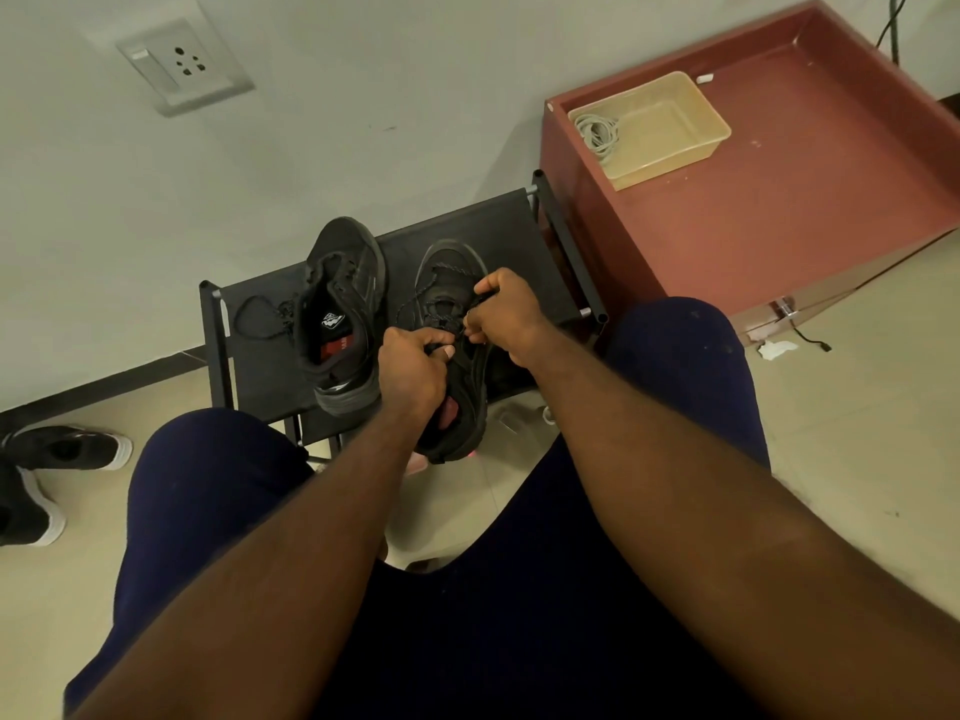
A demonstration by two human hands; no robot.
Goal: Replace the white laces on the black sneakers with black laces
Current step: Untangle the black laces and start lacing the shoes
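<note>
Head view: on the black rack (509, 236) we have two sneakers, the spare sneaker (343, 304) lying aside and the working sneaker (470, 374) under our hands. Our left hand (410, 371) and right hand (506, 314) both curl tightly on its black lace (439, 304). We should draw both ends evenly, seating each crossing flat before tightening, and keep the shoe steady.

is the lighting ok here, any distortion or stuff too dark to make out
Head view: soft even light, no glare; the wide lens bends the cabinet and rack edges; black laces held by the left hand and right hand merge into the black sneaker, hard to trace.
</note>
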